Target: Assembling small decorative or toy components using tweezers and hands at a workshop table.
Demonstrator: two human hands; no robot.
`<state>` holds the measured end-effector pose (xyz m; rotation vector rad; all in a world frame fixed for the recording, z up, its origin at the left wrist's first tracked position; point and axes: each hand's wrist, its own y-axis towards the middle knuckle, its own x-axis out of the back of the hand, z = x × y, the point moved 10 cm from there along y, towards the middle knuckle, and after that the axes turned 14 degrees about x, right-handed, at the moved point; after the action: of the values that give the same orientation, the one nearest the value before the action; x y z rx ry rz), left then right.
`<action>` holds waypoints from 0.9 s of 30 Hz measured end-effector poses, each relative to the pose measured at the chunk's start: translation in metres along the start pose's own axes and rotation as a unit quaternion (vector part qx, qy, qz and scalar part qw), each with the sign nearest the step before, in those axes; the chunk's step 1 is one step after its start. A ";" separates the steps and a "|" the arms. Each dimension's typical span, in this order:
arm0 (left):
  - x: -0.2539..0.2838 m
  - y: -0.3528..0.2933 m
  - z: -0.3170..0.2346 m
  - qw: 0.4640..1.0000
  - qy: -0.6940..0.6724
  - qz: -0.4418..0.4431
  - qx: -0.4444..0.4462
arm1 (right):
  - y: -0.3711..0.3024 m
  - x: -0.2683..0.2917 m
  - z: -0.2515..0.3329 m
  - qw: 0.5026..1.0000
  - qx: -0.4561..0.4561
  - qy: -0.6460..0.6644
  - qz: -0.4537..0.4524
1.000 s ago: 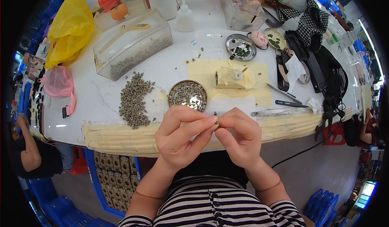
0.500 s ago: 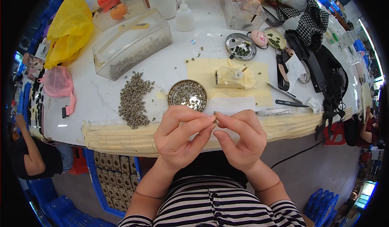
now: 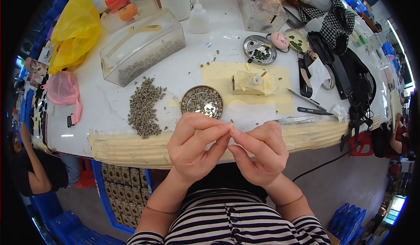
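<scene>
My left hand (image 3: pixel 194 148) is closed in a pinch just past the table's front edge, thumb against forefinger. The fingertips of my right hand (image 3: pixel 260 151) meet it, its forefinger pressing against the left fingertips and its thumb a little lower. Whatever is pinched there is tiny and hidden by the fingers. Right behind my left hand stands a round metal dish (image 3: pixel 202 87) with small grey metal parts in it. A loose heap of similar small metal parts (image 3: pixel 146 107) lies left of the dish. Beyond my fingertips, a small taped block (image 3: pixel 253 84) with a white nozzle-like piece rests on yellowish paper.
A clear bin (image 3: pixel 142 48) of metal parts stands at the back left, near a white squeeze bottle (image 3: pixel 199 19). Tweezers (image 3: pixel 314 111) lie at right, with a dish of dark green pieces (image 3: pixel 260 50) farther back. A pink mesh strainer (image 3: pixel 63 89) is far left.
My fingertips have shifted slightly and pressed closer together. A small greyish piece that showed between them is now hidden. Things on the table have not moved.
</scene>
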<state>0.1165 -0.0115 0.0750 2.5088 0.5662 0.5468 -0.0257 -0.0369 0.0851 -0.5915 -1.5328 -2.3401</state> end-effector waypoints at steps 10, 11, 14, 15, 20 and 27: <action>0.000 0.001 0.002 0.999 -0.024 0.020 0.008 | -0.026 -0.025 -0.045 0.925 -0.233 0.292 -0.061; 0.000 0.000 0.002 1.000 -0.019 0.016 0.008 | -0.024 -0.022 -0.044 0.933 -0.227 0.270 -0.067; 0.000 0.000 0.002 1.000 -0.008 0.004 0.009 | -0.013 -0.005 -0.029 0.977 -0.134 0.148 -0.075; 0.000 0.000 0.003 1.000 -0.006 0.001 0.010 | -0.009 0.001 -0.021 0.988 -0.090 0.097 -0.075; 0.001 0.001 0.003 1.000 -0.017 -0.002 0.013 | -0.007 -0.002 -0.018 0.995 -0.065 0.057 -0.041; 0.000 0.001 0.000 1.000 -0.019 0.023 0.002 | -0.028 -0.024 -0.044 0.934 -0.214 0.276 -0.069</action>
<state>0.1165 -0.0121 0.0758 2.5362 0.4965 0.5136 -0.0250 -0.0659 0.0353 0.1100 -0.8412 -2.6496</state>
